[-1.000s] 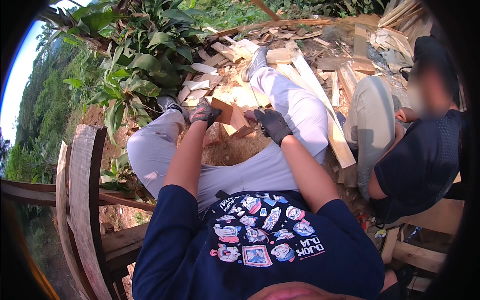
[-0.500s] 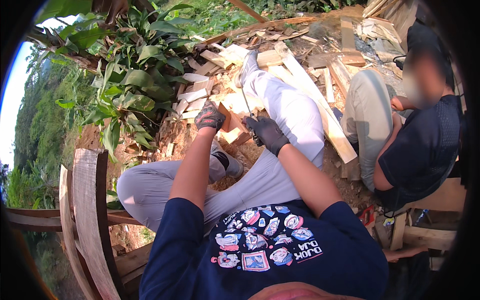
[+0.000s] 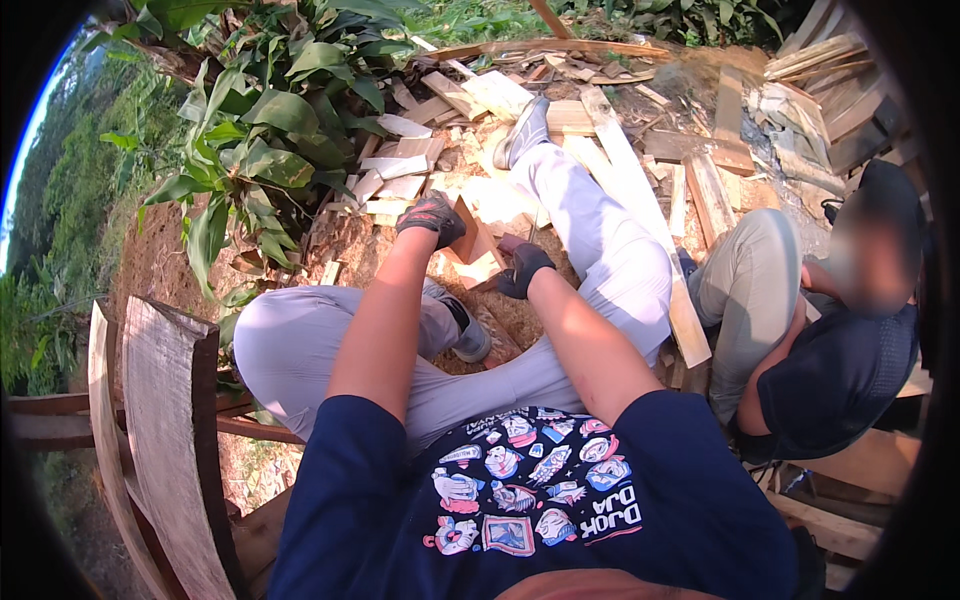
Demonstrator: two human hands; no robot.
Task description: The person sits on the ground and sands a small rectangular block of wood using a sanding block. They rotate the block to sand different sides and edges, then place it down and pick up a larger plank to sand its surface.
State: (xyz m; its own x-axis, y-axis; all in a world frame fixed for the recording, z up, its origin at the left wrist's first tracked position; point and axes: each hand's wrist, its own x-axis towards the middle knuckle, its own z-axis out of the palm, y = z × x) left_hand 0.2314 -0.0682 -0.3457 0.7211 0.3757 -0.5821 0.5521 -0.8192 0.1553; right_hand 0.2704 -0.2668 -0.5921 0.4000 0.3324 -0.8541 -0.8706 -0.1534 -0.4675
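Your left hand, in a dark glove with red marks, is closed on the edge of an angular wood piece, which sits between your knees, its flat sides partly shaded brown, partly pale. Your right hand, in a black glove, has its fingers curled round a smooth, reddish-brown tool handle just beside that wood; the blade is too faint to make out well. Around you lie thin, splintered wood offcuts and a long, straight, pale plank. Half a second ago the thin blade showed clearly, slanting up beyond your right hand. Compared with one second ago, your left shoe has drawn back from the broad-leaved plants towards you.
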